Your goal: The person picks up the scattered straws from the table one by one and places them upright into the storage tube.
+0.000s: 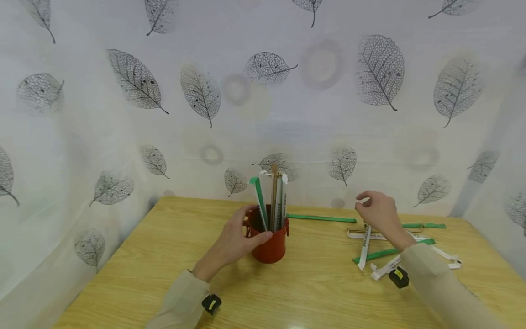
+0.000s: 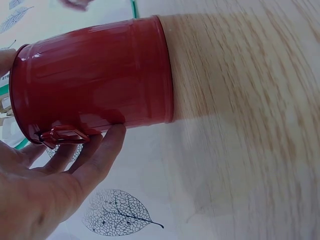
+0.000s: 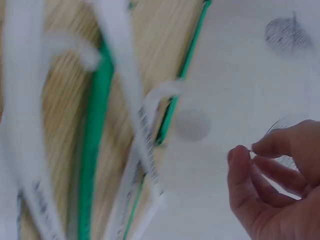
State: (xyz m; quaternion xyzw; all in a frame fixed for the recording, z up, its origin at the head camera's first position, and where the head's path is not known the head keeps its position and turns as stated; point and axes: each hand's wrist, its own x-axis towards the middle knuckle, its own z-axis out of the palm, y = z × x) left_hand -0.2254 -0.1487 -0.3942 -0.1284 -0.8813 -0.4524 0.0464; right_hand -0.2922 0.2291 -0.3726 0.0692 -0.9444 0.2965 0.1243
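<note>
My left hand (image 1: 234,235) grips a small red metal bucket (image 1: 269,251) with a side handle, thumb at the front and fingers round its side. Upright in the bucket stand slim sticks: one wrapped in green and white paper (image 1: 260,203), a brown one (image 1: 274,196) and white printed ones (image 1: 283,201). In the left wrist view the bucket (image 2: 95,75) appears sideways with fingers touching its wall. My right hand (image 1: 378,214) hovers above loose paper-wrapped sticks. Its thumb and finger bend towards each other in the right wrist view, and nothing shows held between the fingertips (image 3: 241,152).
A jumble of green and white printed paper strips (image 1: 384,253) lies on the right of the wooden table (image 1: 197,274). One green stick (image 1: 322,218) lies near the back edge. Behind the table hangs a pale leaf-patterned sheet (image 1: 304,123).
</note>
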